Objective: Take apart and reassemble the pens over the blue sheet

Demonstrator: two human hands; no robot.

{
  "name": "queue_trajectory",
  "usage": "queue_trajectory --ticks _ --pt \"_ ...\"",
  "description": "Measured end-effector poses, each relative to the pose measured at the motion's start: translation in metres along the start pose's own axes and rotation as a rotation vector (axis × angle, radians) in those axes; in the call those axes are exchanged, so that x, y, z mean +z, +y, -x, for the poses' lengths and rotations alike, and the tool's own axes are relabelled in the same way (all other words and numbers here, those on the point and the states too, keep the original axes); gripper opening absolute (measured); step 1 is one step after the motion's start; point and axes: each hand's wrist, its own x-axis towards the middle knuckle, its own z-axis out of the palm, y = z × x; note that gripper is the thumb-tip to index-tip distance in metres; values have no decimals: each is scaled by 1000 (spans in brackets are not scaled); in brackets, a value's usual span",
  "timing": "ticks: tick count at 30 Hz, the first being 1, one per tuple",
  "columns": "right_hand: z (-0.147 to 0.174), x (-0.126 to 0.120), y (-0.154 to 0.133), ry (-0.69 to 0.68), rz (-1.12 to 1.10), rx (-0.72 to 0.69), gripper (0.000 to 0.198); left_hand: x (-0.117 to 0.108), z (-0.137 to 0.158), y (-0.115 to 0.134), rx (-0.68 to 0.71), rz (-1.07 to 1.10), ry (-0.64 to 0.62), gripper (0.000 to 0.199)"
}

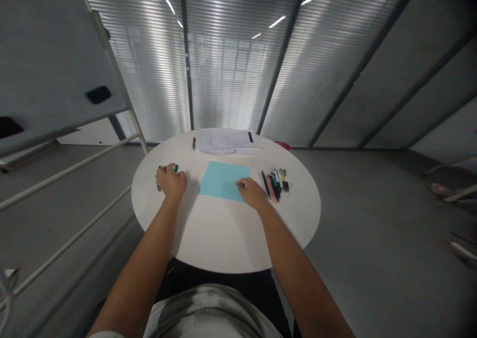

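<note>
On the left of the round white table (219, 238), my left hand (172, 183) is closed with curled fingers over a marker with a green end (175, 168). Part of another dark pen (159, 188) shows beside those fingers, the rest hidden beneath them. My right hand (252, 193) rests at the right edge of a light blue sheet of paper (221, 180). Its fingers are pinched on a small dark pen-like thing (242, 185), mostly covered by the hand. Just right of this hand lies a row of several markers and pens (275, 184), black, pink, green, white and yellow.
A stack of printed papers (223, 141) lies at the table's far side, with a dark pen (194, 143) left of it. A whiteboard on a white metal frame (112, 64) stands at the left. Glass panels with blinds (227, 69) rise behind the table.
</note>
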Motion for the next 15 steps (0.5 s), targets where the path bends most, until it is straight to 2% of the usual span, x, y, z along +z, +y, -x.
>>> queue_trajectory --ticks 3,9,15 --pt "0 0 0 -1 -6 -5 25 5 0 -3 -49 -23 -78 46" --pt "-1 2 2 -8 -21 -7 24 9 7 0 44 -63 -215 40" --pt "-1 0 0 -20 -14 -3 24 1 6 4 175 -49 -139 34"
